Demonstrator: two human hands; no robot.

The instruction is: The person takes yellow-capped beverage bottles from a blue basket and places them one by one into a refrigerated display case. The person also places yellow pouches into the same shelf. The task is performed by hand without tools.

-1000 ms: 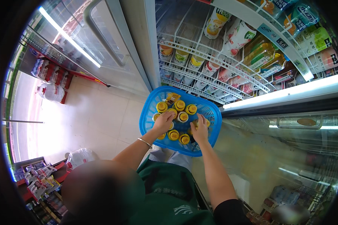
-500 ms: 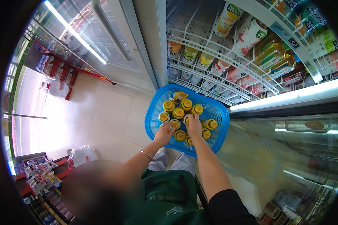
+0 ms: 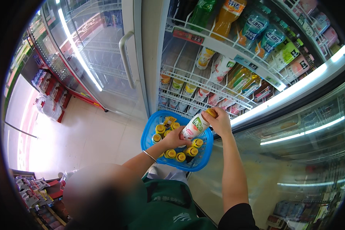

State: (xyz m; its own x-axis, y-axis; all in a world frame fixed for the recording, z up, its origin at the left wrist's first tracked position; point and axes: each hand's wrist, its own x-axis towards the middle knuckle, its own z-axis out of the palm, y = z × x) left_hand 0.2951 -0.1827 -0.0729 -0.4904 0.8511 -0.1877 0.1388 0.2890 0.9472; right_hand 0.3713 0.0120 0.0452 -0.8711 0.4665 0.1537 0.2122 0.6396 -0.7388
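Yellow-capped bottles (image 3: 170,153) in blue basket (image 3: 207,147)

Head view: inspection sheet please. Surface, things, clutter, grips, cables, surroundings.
Surface: blue basket with openwork sides, beside the cooler shelves.
Things: white bottle, tilted, above the basket; yellow-capped bottles inside the basket.
Clutter: small yellow packet among the bottles.
Left grip: around the white bottle's lower part.
Right grip: fingers on its yellow cap.
Cables: nothing seen.
Surroundings: white wire shelves with drinks, glass door at left, pale floor.
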